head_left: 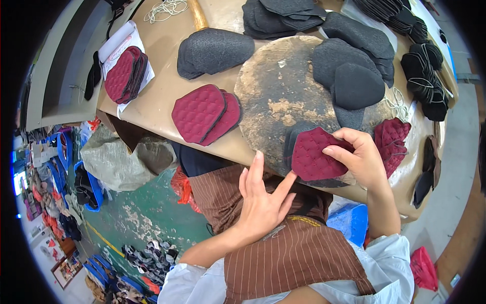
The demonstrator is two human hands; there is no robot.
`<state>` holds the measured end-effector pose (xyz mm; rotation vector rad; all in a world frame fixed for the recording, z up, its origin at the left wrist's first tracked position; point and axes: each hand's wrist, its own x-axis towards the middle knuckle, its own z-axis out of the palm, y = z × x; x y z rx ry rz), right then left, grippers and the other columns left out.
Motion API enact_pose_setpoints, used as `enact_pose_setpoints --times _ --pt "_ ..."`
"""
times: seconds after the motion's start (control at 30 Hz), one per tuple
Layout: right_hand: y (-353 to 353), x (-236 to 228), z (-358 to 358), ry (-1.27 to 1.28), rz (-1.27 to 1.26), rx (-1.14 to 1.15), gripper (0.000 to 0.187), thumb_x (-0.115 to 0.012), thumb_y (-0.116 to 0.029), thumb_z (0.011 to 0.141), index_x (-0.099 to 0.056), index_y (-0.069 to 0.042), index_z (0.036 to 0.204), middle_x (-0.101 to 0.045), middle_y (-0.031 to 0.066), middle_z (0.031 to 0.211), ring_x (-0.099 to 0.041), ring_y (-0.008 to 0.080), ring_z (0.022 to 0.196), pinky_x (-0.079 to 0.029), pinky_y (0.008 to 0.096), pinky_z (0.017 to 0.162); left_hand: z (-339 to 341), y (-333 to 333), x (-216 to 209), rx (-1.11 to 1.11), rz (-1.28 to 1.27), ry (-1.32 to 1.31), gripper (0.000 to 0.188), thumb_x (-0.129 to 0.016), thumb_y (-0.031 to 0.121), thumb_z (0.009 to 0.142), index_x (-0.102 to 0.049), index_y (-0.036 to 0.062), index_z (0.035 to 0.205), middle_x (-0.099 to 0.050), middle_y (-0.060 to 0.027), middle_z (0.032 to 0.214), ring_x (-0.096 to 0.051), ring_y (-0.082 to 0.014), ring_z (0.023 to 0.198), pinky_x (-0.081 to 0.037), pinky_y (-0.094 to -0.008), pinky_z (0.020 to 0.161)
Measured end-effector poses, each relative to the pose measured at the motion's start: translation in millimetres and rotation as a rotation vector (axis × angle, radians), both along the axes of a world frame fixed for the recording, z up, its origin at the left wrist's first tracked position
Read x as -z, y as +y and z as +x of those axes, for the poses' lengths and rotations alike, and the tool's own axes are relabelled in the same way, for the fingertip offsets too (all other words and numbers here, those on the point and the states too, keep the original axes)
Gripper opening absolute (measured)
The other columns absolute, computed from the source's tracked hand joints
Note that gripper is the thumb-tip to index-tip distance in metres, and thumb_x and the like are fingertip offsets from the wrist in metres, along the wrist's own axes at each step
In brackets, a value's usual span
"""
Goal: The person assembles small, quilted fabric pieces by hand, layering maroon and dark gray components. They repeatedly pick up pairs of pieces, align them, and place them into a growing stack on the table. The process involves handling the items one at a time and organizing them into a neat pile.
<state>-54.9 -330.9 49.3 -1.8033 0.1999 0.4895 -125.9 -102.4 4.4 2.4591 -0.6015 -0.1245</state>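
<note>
My right hand (362, 157) pinches a maroon quilted fabric piece (316, 157) by its right edge, thumb on top. The piece lies over dark grey felt pieces at the near edge of a round, worn board (283, 101). My left hand (266, 195) has its fingers spread, with a fingertip at the quilted piece's lower left corner. Left of the board, two more maroon quilted pieces (200, 114) overlap on the table. Another maroon stack (391, 144) sits just beyond my right hand, partly hidden by it.
Stacks of dark grey felt pieces (215, 50) lie around the board, and a wooden handle (197, 15) is at the back. More maroon pieces (125, 75) rest on white paper at the left. Tied black bundles (425, 76) line the right side. Below the table stands a blue bin (349, 223).
</note>
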Motion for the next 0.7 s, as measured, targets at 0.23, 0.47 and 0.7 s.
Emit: enact_pose_setpoints --times 0.23,0.47,0.7 --pt "5.8 0.6 6.2 -0.018 -0.14 -0.074 0.017 -0.071 -0.01 0.083 -0.067 0.002 0.093 -0.067 0.0038 0.077 -0.058 0.0053 0.073 -0.048 0.0244 0.065 -4.3 6.0 11.2 -0.027 -0.061 0.008 0.054 -0.072 0.021 0.078 -0.056 0.0235 0.129 -0.014 -0.0315 0.147 -0.026 -0.0442 0.134 -0.026 -0.062 0.099" --pt "9.6 0.7 8.8 -0.005 -0.189 -0.055 0.018 -0.072 -0.011 0.081 -0.066 0.002 0.091 -0.068 0.0056 0.076 -0.059 0.0062 0.071 -0.049 0.0259 0.063 -2.5 8.6 16.1 0.014 -0.08 0.005 0.058 -0.078 0.019 0.069 -0.059 0.017 0.124 -0.016 -0.0408 0.141 -0.019 -0.049 0.135 -0.024 -0.0616 0.1" --pt "7.0 -1.7 14.8 0.033 -0.22 -0.1 0.017 -0.074 -0.01 0.079 -0.065 0.002 0.088 -0.065 0.006 0.071 -0.057 0.0051 0.068 -0.047 0.0253 0.06 -0.6 11.3 15.2 0.015 -0.057 -0.013 0.053 -0.078 0.021 0.069 -0.062 0.017 0.119 -0.018 -0.0395 0.141 -0.02 -0.0478 0.135 -0.023 -0.0601 0.101"
